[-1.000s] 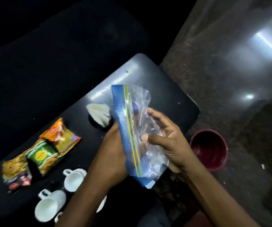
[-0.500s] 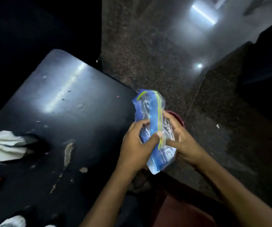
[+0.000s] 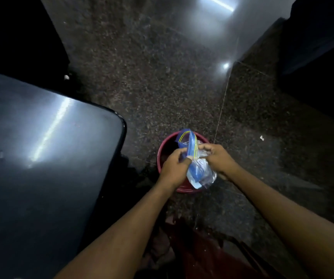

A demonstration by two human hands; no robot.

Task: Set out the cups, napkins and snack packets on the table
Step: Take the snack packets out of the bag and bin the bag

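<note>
A crumpled clear zip bag (image 3: 197, 168) with a blue, yellow-lined seal is held in both hands right above a dark red bucket (image 3: 163, 150) on the floor. My left hand (image 3: 174, 168) grips the bag's left side near the blue seal. My right hand (image 3: 219, 157) pinches its right side. The black table (image 3: 47, 158) fills the left of the view, and the part I see is bare. The cups, the napkin and the snack packets are out of view.
The floor is dark speckled stone with bright light reflections. Dark furniture stands at the far left and far right. A dark red shape lies on the floor near my body at the bottom.
My view has swung right, off the table and down over the floor. Both hands carried the bag from above the table's corner to just over the red bucket and bunched it smaller.
</note>
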